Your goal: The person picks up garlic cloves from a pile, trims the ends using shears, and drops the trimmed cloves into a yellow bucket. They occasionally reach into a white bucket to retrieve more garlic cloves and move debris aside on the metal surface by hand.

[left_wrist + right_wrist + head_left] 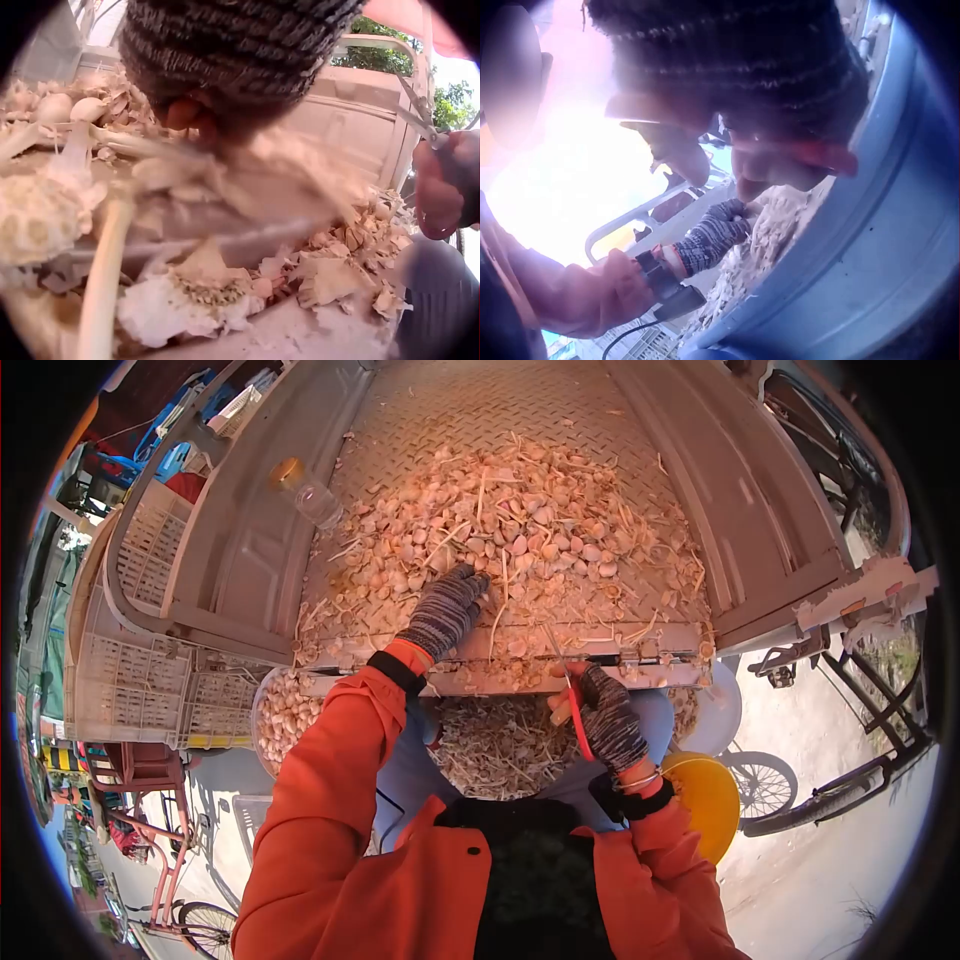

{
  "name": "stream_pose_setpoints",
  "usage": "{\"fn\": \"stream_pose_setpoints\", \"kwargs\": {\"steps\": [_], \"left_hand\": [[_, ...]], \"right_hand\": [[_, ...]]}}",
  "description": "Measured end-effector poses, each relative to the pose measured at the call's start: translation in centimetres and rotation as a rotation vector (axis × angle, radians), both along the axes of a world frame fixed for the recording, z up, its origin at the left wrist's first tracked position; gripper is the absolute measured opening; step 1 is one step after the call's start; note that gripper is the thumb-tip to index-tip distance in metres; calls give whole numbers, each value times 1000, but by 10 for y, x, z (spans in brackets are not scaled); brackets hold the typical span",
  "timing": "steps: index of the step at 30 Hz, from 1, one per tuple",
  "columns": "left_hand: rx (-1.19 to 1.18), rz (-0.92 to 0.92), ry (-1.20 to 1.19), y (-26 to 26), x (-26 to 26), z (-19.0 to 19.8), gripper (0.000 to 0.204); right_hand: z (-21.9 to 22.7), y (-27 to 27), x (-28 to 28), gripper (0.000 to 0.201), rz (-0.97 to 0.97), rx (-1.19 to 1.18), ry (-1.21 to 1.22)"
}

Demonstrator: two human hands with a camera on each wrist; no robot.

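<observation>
My left hand (450, 610), in a grey striped knit glove with bare fingertips, reaches to the near edge of a heap of garlic (530, 540) on the truck bed. In the left wrist view its fingers bend down at blurred pale husks and stalks; I cannot tell whether they grip a piece. My right hand (612, 722), gloved alike, holds red-handled scissors (579, 728) low at the bed's edge. The scissors' blades (417, 112) stand apart in the left wrist view. A cut garlic head (187, 296) lies near the left hand, root side showing.
Below the bed edge is a container of cut stalks and husks (505, 750). A tub of garlic (283, 720) stands at left, a yellow bucket (705, 800) at right. A lidded clear jar (310, 498) rests by the bed's left wall. Plastic crates (135, 680) are stacked outside it.
</observation>
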State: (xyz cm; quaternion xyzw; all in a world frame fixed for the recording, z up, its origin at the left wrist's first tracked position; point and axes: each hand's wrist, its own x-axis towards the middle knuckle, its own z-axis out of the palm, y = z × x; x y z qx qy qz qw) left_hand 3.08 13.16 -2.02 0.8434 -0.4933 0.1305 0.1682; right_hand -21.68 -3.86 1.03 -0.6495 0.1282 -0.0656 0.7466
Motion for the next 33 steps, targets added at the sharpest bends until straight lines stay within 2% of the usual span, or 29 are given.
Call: {"fn": "stream_pose_setpoints", "kwargs": {"steps": [1,3,4,5,6,7,8,9,11,12,13,15,17,19,20,22,23,24,25,26,27,29,30,31,33], "left_hand": [[-5,5,10,0,1,6,26],[23,173,522,2,-7,32,21],[-43,264,680,13,-7,33,20],[-56,269,692,24,-6,27,20],[-397,299,1117,34,-4,20,20],[-758,315,1527,38,-4,22,21],[-911,253,1716,39,-2,24,22],[-922,251,1725,37,-1,28,22],[-851,221,1739,31,5,32,23],[-614,316,1573,22,8,35,27],[-617,314,1588,15,12,28,27],[-108,157,616,1,17,16,23],[-106,120,629,-11,16,22,28],[119,205,561,-22,18,29,32],[61,110,535,-21,21,27,33],[132,141,564,-27,22,37,32],[209,176,597,-29,21,43,31],[213,178,586,-25,17,47,31],[-31,201,908,-17,10,51,30],[-289,220,1221,-10,0,55,30],[-289,226,1209,-5,-11,50,30],[-611,33,1246,6,-33,33,26],[-563,64,1133,9,-47,45,27],[-567,73,1125,11,-59,45,27],[-873,145,1452,15,-81,45,26]], "right_hand": [[9,-6,17,25,5,-5,10],[25,-20,62,26,62,-689,-50],[25,-23,87,26,76,-701,-43],[22,-23,112,24,78,-863,-110],[21,-23,130,24,81,-1023,-181],[22,-25,142,24,95,-1032,-177],[23,-27,153,24,259,-558,186],[24,-27,159,25,391,-63,532],[25,-28,152,26,386,0,575],[25,-30,141,27,377,75,609],[23,-33,128,29,365,153,642],[22,-39,102,30,380,199,599],[36,-41,87,29,347,133,724],[35,-43,80,25,307,201,733],[38,-42,78,26,300,84,697],[53,-32,83,29,284,-142,587],[48,-27,86,29,283,-139,578],[37,-24,90,26,126,-94,389],[27,-21,95,23,-29,-47,200],[22,-20,106,23,-37,84,176],[26,-12,112,23,-30,88,166],[38,8,121,29,-70,394,58],[35,13,125,34,-62,519,65],[34,20,125,34,-50,521,63],[33,32,123,36,-76,271,23]]}}
